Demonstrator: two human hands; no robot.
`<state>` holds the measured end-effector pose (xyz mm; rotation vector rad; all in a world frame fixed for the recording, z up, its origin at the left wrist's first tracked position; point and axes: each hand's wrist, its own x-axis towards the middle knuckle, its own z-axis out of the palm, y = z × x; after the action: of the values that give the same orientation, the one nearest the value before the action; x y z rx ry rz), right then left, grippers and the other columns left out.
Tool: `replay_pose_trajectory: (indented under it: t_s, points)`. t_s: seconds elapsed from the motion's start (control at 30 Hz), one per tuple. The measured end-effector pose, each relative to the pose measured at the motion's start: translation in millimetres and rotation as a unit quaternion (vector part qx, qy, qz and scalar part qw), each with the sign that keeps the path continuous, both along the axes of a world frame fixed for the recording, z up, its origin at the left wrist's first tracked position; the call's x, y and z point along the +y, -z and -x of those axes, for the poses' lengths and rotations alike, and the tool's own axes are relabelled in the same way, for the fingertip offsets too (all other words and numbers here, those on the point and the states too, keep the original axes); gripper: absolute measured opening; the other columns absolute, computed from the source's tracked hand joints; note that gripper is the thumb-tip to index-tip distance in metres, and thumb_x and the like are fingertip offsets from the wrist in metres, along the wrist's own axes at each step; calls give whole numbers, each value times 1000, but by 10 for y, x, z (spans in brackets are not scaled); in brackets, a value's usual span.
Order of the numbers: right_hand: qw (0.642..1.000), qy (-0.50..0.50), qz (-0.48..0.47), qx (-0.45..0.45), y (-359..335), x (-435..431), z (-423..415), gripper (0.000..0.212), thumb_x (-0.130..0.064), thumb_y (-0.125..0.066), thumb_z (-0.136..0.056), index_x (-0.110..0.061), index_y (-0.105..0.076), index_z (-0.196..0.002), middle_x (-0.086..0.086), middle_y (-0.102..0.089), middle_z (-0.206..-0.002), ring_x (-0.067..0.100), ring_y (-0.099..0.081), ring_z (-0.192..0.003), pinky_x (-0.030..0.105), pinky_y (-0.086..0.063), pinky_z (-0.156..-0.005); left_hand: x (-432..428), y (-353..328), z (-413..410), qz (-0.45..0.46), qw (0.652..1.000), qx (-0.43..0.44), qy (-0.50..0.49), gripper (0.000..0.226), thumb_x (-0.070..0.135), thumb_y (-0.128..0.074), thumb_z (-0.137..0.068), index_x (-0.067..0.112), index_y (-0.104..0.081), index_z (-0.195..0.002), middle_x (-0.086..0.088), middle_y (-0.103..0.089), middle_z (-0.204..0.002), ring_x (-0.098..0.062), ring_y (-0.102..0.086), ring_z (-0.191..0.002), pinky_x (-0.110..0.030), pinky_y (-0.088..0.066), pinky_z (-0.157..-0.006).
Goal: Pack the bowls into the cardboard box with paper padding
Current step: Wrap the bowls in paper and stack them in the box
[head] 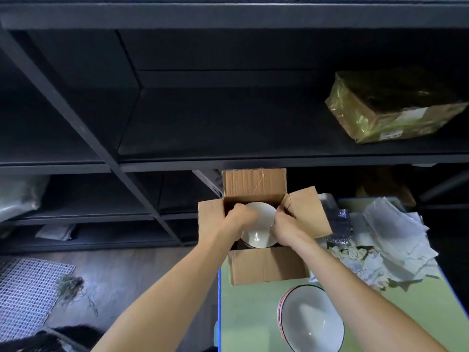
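Dark metal shelving point(127, 138) behind green tabletop point(253, 313). Gripped at opposite rims by left hand point(241, 219) and right hand point(284, 227): white ceramic bowl point(261, 229), inside open brown cardboard box point(266, 265), probably for flat seating. Crumpled white paper point(396, 240) right.

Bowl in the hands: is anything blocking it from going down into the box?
Nothing visible does. The box has its four flaps folded outward, and the bowl, gripped at its rim by the left hand and right hand, is in the opening. What lies under it is hidden.
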<state>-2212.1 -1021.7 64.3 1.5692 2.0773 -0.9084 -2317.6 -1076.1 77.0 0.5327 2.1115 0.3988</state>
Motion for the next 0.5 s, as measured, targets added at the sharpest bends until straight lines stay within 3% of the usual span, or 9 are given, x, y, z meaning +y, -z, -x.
replay_pose_trajectory:
  t_s: [0.1,0.2,0.33,0.5]
  points:
    - [999,-30,-26,-13,32,-32,-10,67,-17,-40,-103,-5,-1,-156,18,-43,-149,31,-48,-132,38,-39,-104,-12,127,-43,16,1000,3,2,60,24,-37,-104,-5,-14,-152,-19,-28,-157,-33,-31,-144,-38,-28,-116]
    - [997,-43,-60,18,74,-27,0,56,-13,-42,-101,-1,-20,-150,22,-53,-133,34,-56,-118,38,-44,-90,-7,148,-50,12,1000,-5,0,63,25,-40,-102,-6,-14,-151,-22,-29,-156,-34,-33,-142,-39,-30,-115]
    - [997,-42,-57,-27,109,-57,58,65,-16,-35,-104,-6,1,-157,19,-49,-143,32,-52,-128,39,-42,-101,-9,187,-100,20,1000,-1,-10,62,28,-45,-101,1,-19,-150,-21,-28,-155,-36,-32,-142,-41,-29,-115]
    - [984,-120,-121,-45,169,-96,56,66,-6,-43,-98,0,-9,-154,23,-46,-141,36,-51,-128,41,-44,-100,-24,232,-92,15,1000,10,-21,63,24,-45,-100,-3,-17,-149,-22,-28,-154,-36,-34,-141,-39,-32,-113]
